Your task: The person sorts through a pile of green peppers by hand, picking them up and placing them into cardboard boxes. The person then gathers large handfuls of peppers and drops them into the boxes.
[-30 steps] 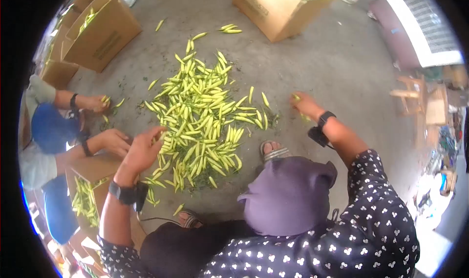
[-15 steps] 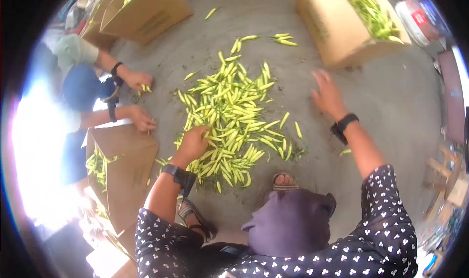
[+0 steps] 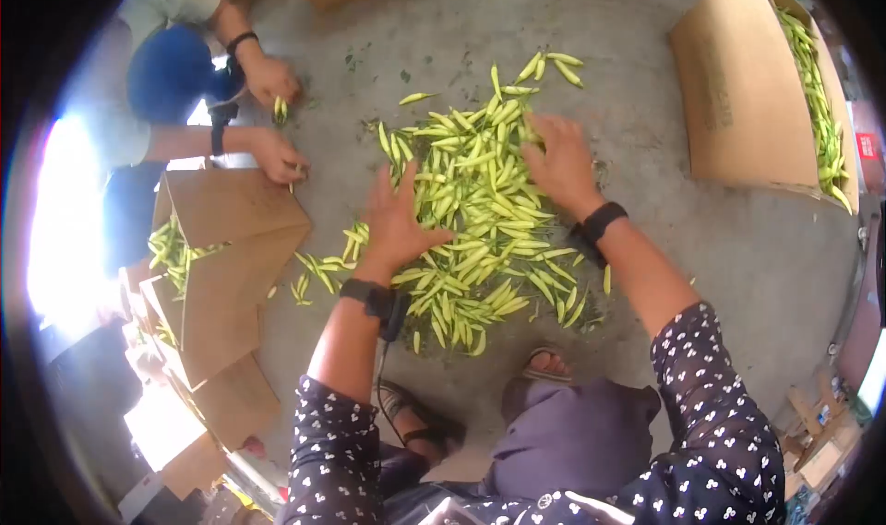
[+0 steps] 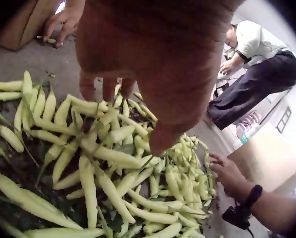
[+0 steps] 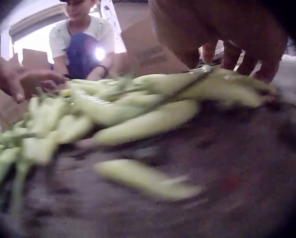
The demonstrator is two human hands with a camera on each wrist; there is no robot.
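Observation:
A heap of pale green chilli peppers [image 3: 484, 207] is spread on the grey floor between my hands. My left hand [image 3: 399, 225] is over the heap's left side, thumb spread wide from the fingers and nothing held. In the left wrist view its fingers [image 4: 88, 87] point down, the tips right at the peppers. My right hand [image 3: 563, 167] is at the heap's upper right edge, fingers reaching toward the peppers. In the right wrist view, which is blurred, its fingers [image 5: 247, 67] hang loosely spread behind a few peppers, without gripping any.
A cardboard box [image 3: 748, 91] of peppers stands at the right, another box [image 3: 226, 276] with peppers at the left. Another person's hands [image 3: 272, 80] are beside the left box, one holding a few peppers. Loose peppers [image 3: 318, 271] lie around the heap.
My right hand has come in from the right to the heap's edge. My left hand has gone from curled fingers among the peppers to spread fingers. The head view has shifted.

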